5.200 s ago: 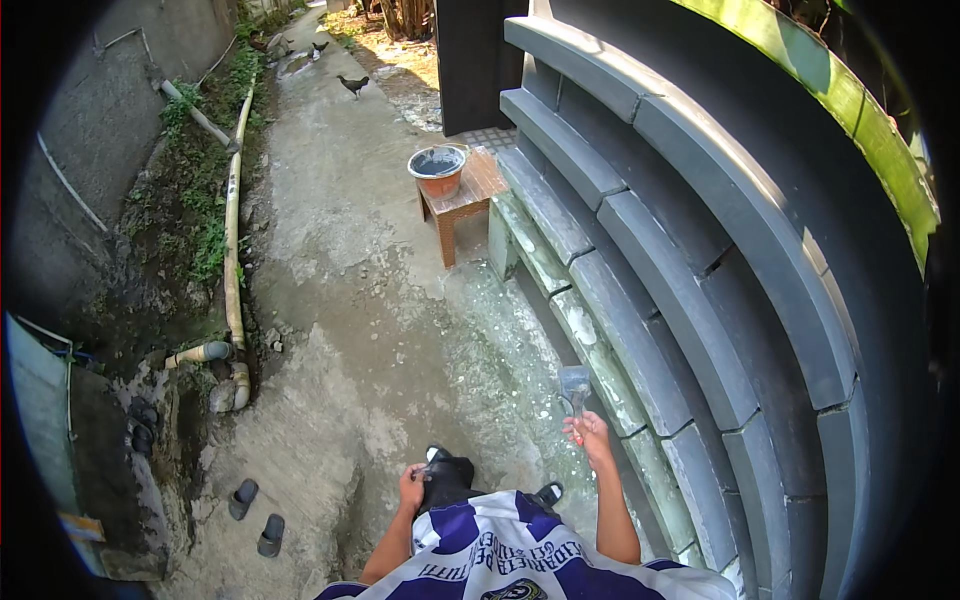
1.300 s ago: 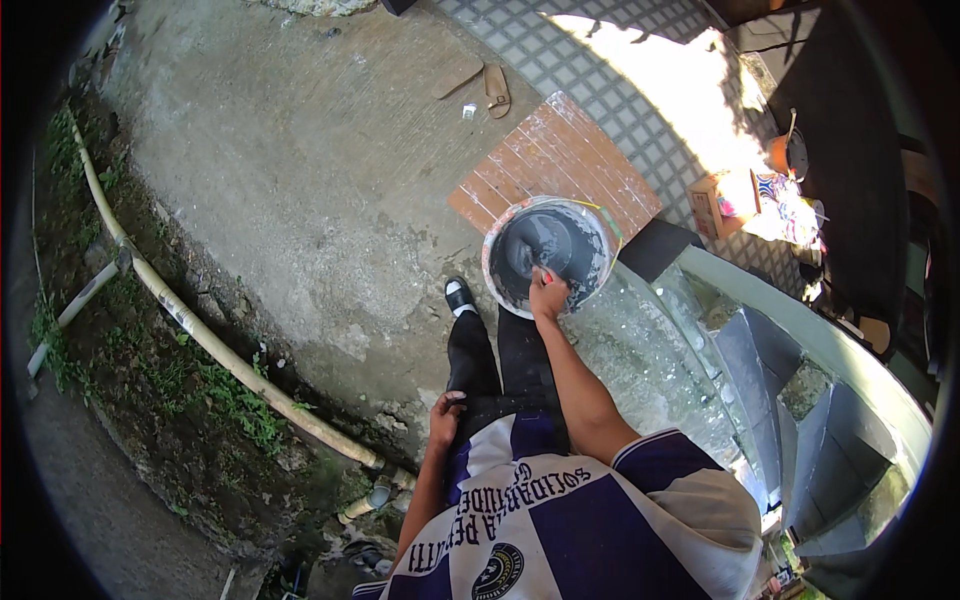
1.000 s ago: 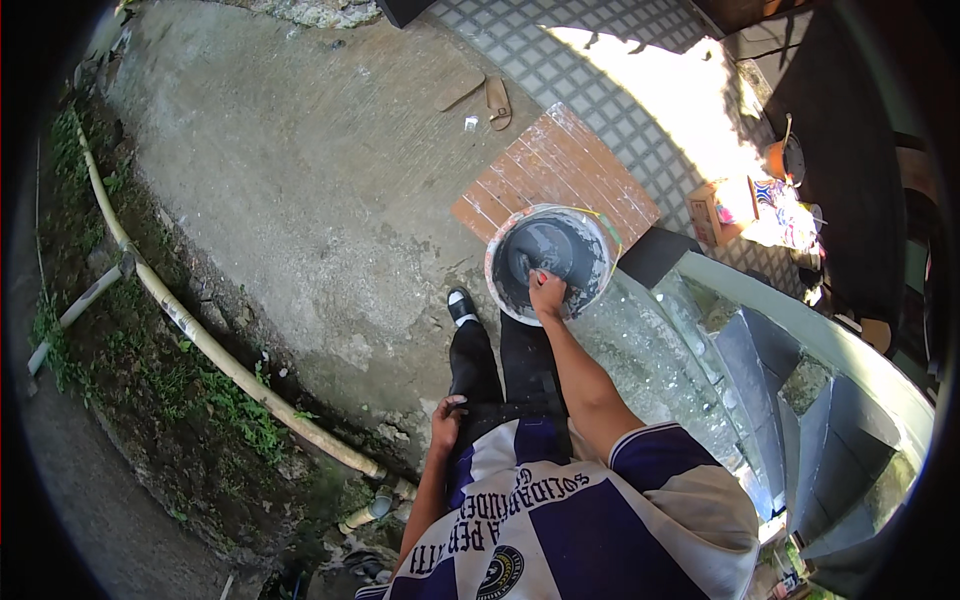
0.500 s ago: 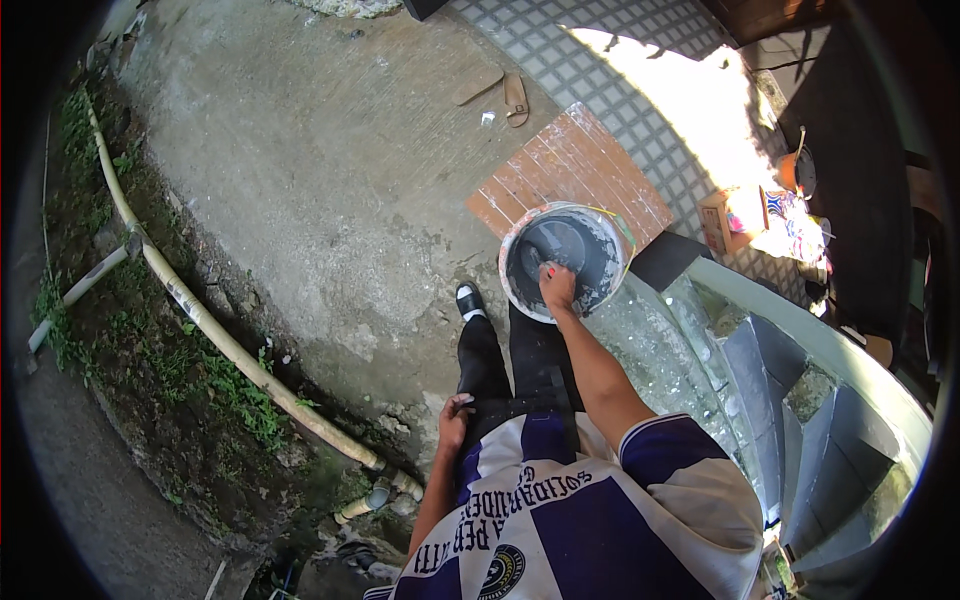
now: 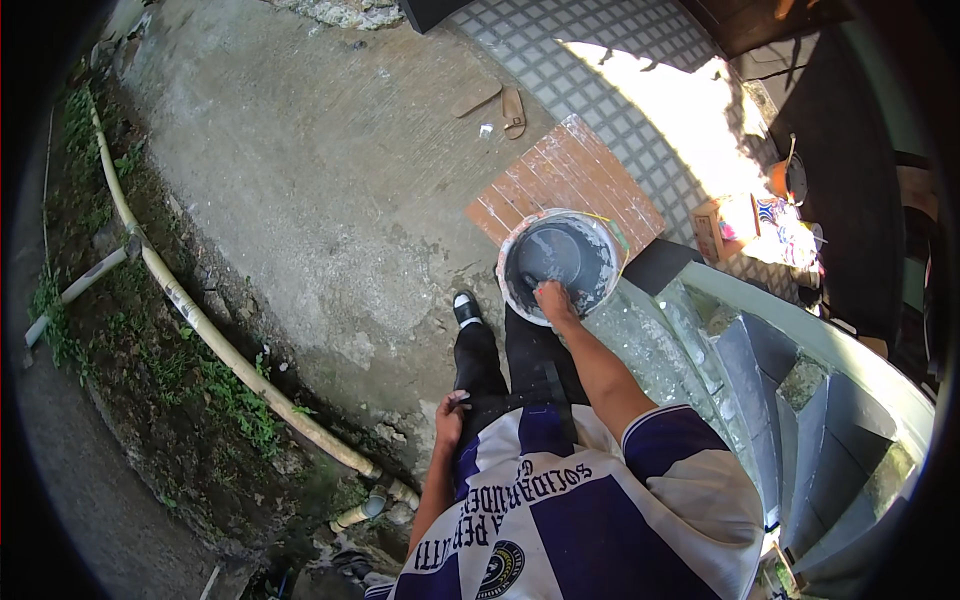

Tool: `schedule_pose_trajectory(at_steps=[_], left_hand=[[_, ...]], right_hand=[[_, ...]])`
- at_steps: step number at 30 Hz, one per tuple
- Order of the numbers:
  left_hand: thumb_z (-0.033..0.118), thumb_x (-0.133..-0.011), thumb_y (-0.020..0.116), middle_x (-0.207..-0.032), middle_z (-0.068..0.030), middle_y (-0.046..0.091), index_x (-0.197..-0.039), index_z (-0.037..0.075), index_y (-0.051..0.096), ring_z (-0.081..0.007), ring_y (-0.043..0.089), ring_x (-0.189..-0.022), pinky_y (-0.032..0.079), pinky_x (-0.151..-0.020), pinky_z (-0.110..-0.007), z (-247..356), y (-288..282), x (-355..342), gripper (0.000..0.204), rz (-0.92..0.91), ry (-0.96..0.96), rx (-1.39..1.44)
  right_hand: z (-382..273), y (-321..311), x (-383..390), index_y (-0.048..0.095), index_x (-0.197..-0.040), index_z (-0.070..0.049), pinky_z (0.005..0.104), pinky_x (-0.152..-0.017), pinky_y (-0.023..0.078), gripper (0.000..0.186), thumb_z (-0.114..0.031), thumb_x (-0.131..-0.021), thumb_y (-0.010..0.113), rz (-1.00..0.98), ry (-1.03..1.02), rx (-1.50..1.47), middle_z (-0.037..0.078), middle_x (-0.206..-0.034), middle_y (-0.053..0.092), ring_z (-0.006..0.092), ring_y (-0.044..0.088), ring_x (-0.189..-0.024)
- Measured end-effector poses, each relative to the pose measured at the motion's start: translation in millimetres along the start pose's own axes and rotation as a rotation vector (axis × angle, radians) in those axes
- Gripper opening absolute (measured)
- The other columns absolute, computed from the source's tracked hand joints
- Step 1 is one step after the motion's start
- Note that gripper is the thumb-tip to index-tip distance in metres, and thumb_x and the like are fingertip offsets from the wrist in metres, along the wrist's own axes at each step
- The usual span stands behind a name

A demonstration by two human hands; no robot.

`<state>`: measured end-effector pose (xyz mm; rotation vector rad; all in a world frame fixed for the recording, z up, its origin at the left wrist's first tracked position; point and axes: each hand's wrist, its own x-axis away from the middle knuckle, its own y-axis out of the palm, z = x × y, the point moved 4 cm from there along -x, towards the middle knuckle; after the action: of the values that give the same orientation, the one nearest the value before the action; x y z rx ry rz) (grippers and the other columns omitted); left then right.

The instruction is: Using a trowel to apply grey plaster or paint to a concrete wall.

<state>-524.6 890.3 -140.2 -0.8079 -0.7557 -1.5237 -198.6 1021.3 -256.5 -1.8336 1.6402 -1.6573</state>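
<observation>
A round bucket [image 5: 510, 298], pale-rimmed and smeared with grey paste, stands in front of my legs on the near part of a brown slatted board. My right hand [image 5: 553, 300] reaches inside its near wall, closed around a small tool that blends into the grey, so its kind cannot be made out. Grey mix [image 5: 550, 255] coats the bucket's bottom and sides. Beside my left thigh hangs my left hand [image 5: 450, 415], fingers loosely bent and apart, with nothing seen in it.
Brown sandals [image 5: 512, 112] lie beyond the brown board [image 5: 575, 175]. To the right are a cardboard box [image 5: 728, 228], an orange pot [image 5: 787, 180] and grey angular steps [image 5: 760, 360]. A long pale pipe [image 5: 215, 335] runs along the weedy left edge.
My right hand has moved down and slightly left inside the bucket, toward its near wall. My left hand stays by the thigh. The view has shifted slightly.
</observation>
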Motion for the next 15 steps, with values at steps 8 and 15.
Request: schedule_pose_trajectory(at_steps=[8,15], left_hand=[[-0.013,-0.072,0.035,-0.100,-0.0058,0.058,-0.104,0.002,0.052,-0.0095,0.052,-0.075,0.038,-0.062,-0.019,-1,1,3,0.039,0.031,0.040,0.009],[-0.011,-0.073,0.036,-0.101,-0.0063,0.058,-0.105,0.002,0.052,-0.0112,0.054,-0.077,0.039,-0.067,-0.020,-1,2,-1,0.038,0.032,0.071,0.014]], right_hand=[[5,6,-6,0.062,-0.082,-0.001,0.0410,-0.072,0.048,0.023,-0.023,-0.077,0.060,0.057,0.060,-0.106,0.018,-0.086,0.060,0.0346,0.059,-0.081],[17,-27,1,0.059,-0.082,0.000,0.0420,-0.068,0.048,0.026,-0.026,-0.083,0.051,0.222,0.220,-0.152,0.019,-0.086,0.060,0.0345,0.059,-0.078]])
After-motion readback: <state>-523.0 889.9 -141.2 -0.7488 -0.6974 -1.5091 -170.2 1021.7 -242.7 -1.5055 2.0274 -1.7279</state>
